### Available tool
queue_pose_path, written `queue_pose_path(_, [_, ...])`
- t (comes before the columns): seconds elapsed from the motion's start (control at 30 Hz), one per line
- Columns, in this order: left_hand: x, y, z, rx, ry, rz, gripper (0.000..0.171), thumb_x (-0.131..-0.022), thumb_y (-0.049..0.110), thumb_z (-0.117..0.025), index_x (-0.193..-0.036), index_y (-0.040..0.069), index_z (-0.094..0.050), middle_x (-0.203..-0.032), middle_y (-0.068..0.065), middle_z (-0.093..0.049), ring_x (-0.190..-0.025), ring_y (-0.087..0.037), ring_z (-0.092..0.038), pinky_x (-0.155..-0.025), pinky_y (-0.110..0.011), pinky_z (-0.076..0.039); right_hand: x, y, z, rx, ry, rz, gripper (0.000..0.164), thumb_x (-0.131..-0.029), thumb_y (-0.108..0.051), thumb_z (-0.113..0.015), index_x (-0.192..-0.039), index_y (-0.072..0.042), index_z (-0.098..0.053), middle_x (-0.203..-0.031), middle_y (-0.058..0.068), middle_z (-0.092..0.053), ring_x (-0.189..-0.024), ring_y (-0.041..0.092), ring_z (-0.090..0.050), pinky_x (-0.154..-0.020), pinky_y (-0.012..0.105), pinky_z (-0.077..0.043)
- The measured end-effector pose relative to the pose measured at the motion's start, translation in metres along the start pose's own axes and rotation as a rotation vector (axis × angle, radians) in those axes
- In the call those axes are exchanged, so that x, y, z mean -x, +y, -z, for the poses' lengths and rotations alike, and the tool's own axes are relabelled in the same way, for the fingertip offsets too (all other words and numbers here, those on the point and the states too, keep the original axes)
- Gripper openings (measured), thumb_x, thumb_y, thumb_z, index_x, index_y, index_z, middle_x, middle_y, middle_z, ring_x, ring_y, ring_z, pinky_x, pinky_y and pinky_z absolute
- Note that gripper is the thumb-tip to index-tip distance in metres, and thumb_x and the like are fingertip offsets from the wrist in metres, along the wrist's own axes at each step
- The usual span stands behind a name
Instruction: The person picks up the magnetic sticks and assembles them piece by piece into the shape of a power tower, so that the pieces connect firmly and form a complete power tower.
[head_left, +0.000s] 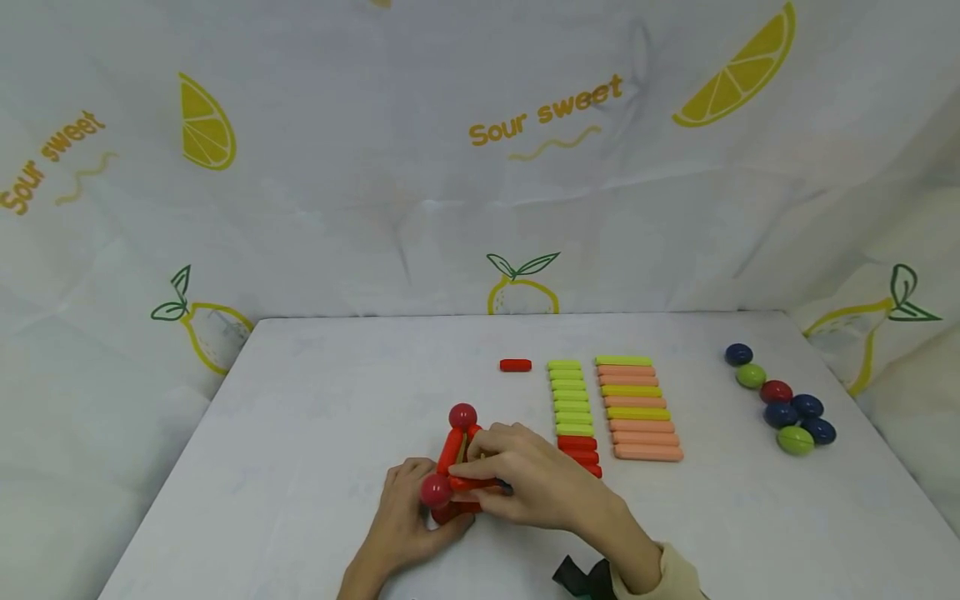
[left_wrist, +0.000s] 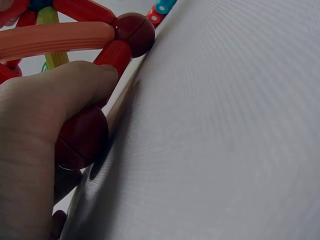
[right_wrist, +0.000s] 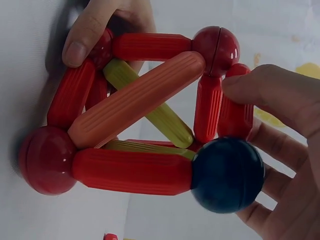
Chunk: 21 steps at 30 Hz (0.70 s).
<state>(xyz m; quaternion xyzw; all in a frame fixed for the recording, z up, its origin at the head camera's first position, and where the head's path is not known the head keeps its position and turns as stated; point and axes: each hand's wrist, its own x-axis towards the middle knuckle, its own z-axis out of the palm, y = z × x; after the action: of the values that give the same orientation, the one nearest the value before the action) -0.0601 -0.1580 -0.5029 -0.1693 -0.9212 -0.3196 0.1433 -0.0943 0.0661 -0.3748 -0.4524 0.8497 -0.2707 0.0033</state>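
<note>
A box-like frame of magnetic rods and balls (right_wrist: 133, 170) stands between the two hands, with red rods along its edges. An orange rod (right_wrist: 137, 100) and yellow-green rods (right_wrist: 170, 125) slant across its sides. Red balls (right_wrist: 47, 160) and a dark blue ball (right_wrist: 228, 175) form visible corners. My left hand (head_left: 408, 517) grips the frame low on its left, thumb along a red rod (left_wrist: 114, 56) close to the table. Between thumb and fingers, my right hand (head_left: 536, 479) pinches a short red rod (right_wrist: 237, 107), whose end meets the blue ball in the right wrist view.
One red rod (head_left: 515, 365) lies alone behind the frame. Right of it run a column of short green and red rods (head_left: 572, 396) and one of longer orange and yellow rods (head_left: 643, 426). Blue, green and red balls (head_left: 777, 392) lie far right. A dark object (head_left: 573, 577) shows by the right sleeve.
</note>
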Motion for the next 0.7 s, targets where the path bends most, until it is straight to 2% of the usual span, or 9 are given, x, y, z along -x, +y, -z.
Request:
queue_pose_path(0.27, [-0.001, 0.001, 0.001, 0.018, 0.004, -0.006, 0.035, -0.070, 0.041, -0.088, -0.098, 0.037, -0.067, -0.083, 0.031, -0.060, -0.098, 0.002, -0.053, -0.089, -0.035, -0.044, 0.000, -0.004, -0.001, 0.120, 0.010, -0.001, 0.028, -0.084, -0.019, -0.083, -0.112, -0.025, -0.080, -0.094, -0.011, -0.065, -0.088, 0.002, -0.051, -0.079, 0.018, -0.043])
queue_pose_path(0.33, [0.000, 0.001, 0.001, 0.033, 0.002, -0.006, 0.035, -0.071, 0.041, -0.089, -0.097, 0.038, -0.067, -0.081, 0.031, -0.059, -0.097, 0.002, -0.052, -0.088, -0.034, -0.043, 0.002, -0.004, 0.000, 0.122, 0.030, -0.042, 0.031, -0.085, -0.023, -0.083, -0.115, -0.026, -0.079, -0.100, -0.010, -0.066, -0.093, 0.005, -0.052, -0.081, 0.019, -0.047])
queue_pose_path(0.4, [0.000, 0.002, 0.002, 0.060, -0.017, 0.022, 0.038, -0.071, 0.044, -0.089, -0.102, 0.040, -0.067, -0.084, 0.031, -0.060, -0.097, 0.003, -0.050, -0.087, -0.033, -0.042, 0.007, -0.005, 0.004, 0.106, 0.045, -0.140, 0.037, -0.084, -0.029, -0.084, -0.121, -0.026, -0.076, -0.105, -0.009, -0.066, -0.097, 0.007, -0.053, -0.080, 0.020, -0.050])
queue_pose_path(0.5, [0.001, 0.004, 0.003, 0.118, -0.058, 0.097, 0.062, -0.070, 0.049, -0.089, -0.127, 0.040, -0.066, -0.094, 0.031, -0.062, -0.098, 0.003, -0.047, -0.081, -0.028, -0.041, 0.015, -0.004, 0.013, 0.035, 0.048, -0.300, 0.046, -0.081, -0.035, -0.086, -0.125, -0.024, -0.073, -0.106, -0.006, -0.065, -0.092, 0.009, -0.057, -0.073, 0.020, -0.052])
queue_pose_path(0.57, [0.002, 0.004, 0.004, 0.149, -0.083, 0.121, 0.085, -0.068, 0.051, -0.090, -0.144, 0.040, -0.055, -0.100, 0.030, -0.063, -0.097, 0.005, -0.048, -0.081, -0.026, -0.040, 0.020, -0.001, 0.018, -0.040, 0.037, -0.366, 0.048, -0.080, -0.033, -0.087, -0.124, -0.020, -0.073, -0.103, -0.006, -0.065, -0.087, 0.008, -0.058, -0.069, 0.018, -0.052])
queue_pose_path(0.63, [0.003, 0.002, 0.005, 0.181, -0.090, 0.089, 0.103, -0.066, 0.048, -0.092, -0.155, 0.035, -0.042, -0.096, 0.029, -0.065, -0.093, 0.006, -0.052, -0.081, -0.025, -0.039, 0.022, 0.004, 0.021, -0.106, 0.022, -0.367, 0.044, -0.081, -0.029, -0.086, -0.121, -0.016, -0.075, -0.100, -0.005, -0.066, -0.083, 0.008, -0.059, -0.067, 0.018, -0.052])
queue_pose_path(0.7, [0.004, 0.000, 0.004, 0.195, -0.085, 0.027, 0.111, -0.065, 0.046, -0.093, -0.159, 0.028, -0.036, -0.089, 0.028, -0.065, -0.087, 0.009, -0.055, -0.082, -0.025, -0.037, 0.021, 0.008, 0.022, -0.139, 0.004, -0.343, 0.040, -0.083, -0.025, -0.084, -0.120, -0.013, -0.076, -0.100, -0.004, -0.067, -0.085, 0.007, -0.058, -0.069, 0.019, -0.054])
